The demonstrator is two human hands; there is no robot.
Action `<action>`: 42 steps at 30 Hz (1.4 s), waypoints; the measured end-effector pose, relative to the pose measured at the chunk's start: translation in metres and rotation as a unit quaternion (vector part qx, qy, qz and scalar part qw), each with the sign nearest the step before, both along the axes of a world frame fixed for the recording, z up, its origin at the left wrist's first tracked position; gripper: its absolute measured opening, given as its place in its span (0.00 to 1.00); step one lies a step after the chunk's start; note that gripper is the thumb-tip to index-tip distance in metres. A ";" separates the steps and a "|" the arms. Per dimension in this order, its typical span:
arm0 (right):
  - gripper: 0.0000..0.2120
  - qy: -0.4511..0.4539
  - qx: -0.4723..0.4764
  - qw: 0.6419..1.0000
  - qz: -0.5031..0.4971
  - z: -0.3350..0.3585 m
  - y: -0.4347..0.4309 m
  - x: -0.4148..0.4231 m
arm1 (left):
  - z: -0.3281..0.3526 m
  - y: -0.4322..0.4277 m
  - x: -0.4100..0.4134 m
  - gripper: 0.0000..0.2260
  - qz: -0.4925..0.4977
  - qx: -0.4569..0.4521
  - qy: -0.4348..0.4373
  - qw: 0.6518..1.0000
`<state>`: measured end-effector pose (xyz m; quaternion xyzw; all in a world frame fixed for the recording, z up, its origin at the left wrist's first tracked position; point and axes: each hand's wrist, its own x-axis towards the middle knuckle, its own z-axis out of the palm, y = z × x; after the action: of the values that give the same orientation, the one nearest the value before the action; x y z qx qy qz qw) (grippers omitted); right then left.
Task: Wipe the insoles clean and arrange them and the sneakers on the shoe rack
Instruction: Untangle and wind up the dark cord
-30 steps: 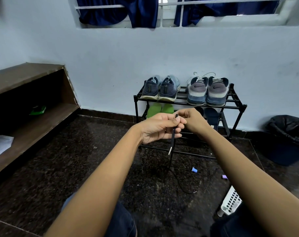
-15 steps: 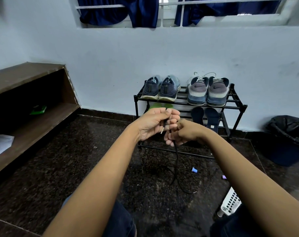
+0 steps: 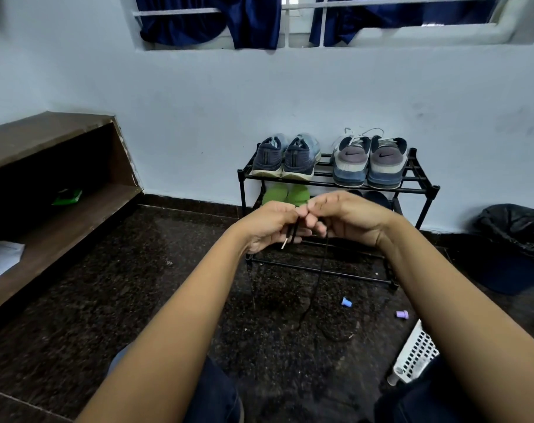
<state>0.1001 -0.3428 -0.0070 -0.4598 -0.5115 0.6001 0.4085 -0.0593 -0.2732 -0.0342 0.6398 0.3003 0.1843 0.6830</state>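
A pale blue wall (image 3: pixel 198 102) stands behind a dark speckled floor (image 3: pixel 122 300). A brown wooden shelf (image 3: pixel 85 212) runs along the left side. A black shoe rack (image 3: pixel 427 189) stands against the wall, and a dark bin with a black bag (image 3: pixel 516 239) sits to its right. The left hand (image 3: pixel 268 227) and the right hand (image 3: pixel 351 218) meet in front of the rack, and both pinch a black shoelace (image 3: pixel 319 276) with curled fingers (image 3: pixel 316 228). On the top bars, the dark blue sneakers (image 3: pixel 285 160) stand on the left. The grey sneakers (image 3: pixel 369 163) stand on the right and show the Nike tick on each heel. The green insoles (image 3: pixel 285 193) lean on the lower level under the blue pair. The dark insoles (image 3: pixel 377 198) peek out behind the right hand. A white basket (image 3: pixel 415 352) lies on the floor at the right. The lace hangs from the right hand down to the floor, and its white tip (image 3: pixel 284 244) sticks out under the left hand. A small blue cap (image 3: pixel 346 302) and a small purple cap (image 3: pixel 402 314) lie on the floor.
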 end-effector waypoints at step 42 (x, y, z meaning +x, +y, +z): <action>0.12 -0.127 0.029 0.990 0.050 -0.034 0.004 -0.025 | 0.016 0.011 -0.008 0.17 0.101 -0.137 -0.221 0.960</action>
<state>0.0747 -0.3391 -0.0410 -0.4940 -0.5990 0.5413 0.3228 -0.0671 -0.2618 -0.0186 0.4502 0.2271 0.3462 0.7911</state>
